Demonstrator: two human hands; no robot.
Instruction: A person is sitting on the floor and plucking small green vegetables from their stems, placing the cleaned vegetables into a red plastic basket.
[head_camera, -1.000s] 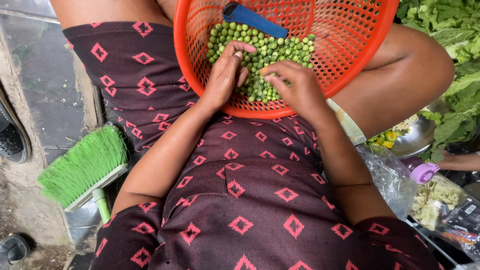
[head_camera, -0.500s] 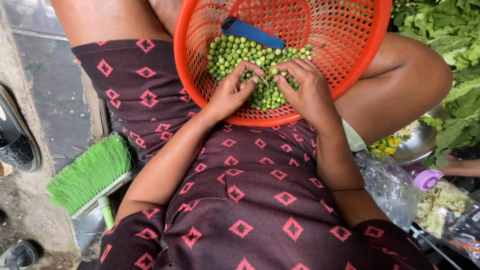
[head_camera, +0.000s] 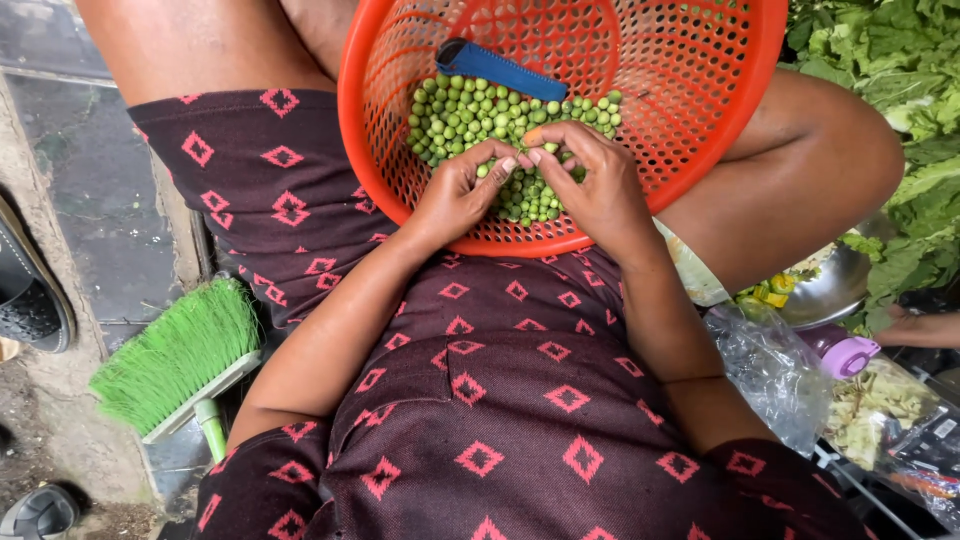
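A green brush (head_camera: 175, 355) is left by the leg. The orange basket (head_camera: 700, 130) is propped on the lap, keeping the peas (head_camera: 470, 110) within reach. One pea is pinched between the fingertips of the left hand (head_camera: 455, 195) and right hand (head_camera: 595, 190), beside a blue tool (head_camera: 500, 70); leafy greens (head_camera: 890, 60) are piled rightmost.

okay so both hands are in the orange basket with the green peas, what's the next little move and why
Probably part the fingertips and let the pinched piece drop onto the heap of small round green peas. The left hand and right hand meet fingertip to fingertip right above the heap, inside the orange perforated plastic basket on the lap.
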